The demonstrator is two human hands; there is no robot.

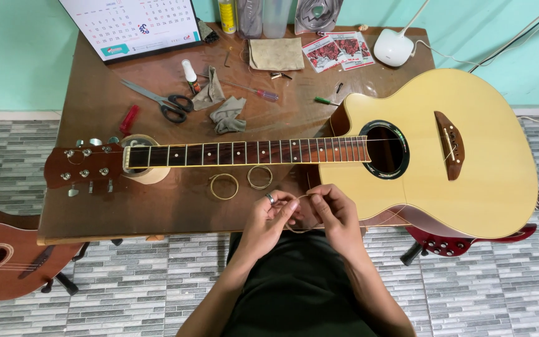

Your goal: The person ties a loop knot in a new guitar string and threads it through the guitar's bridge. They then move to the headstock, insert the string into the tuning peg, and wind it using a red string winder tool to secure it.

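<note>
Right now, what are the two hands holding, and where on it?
Both hands hold one coiled guitar string. The left hand pinches the loop's left side, the right hand its right side, just in front of the guitar on the table.

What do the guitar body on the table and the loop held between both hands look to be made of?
Guitar body: pale wood, glossy finish, judging by faint grain and sheen. Loop between left hand and right hand: thin coiled wire, probably bronze-coloured metal like the two coils on the table; too fine to confirm.

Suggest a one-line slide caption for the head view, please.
Both hands, left hand and right hand, uncoil a guitar string beside an acoustic guitar.
</note>
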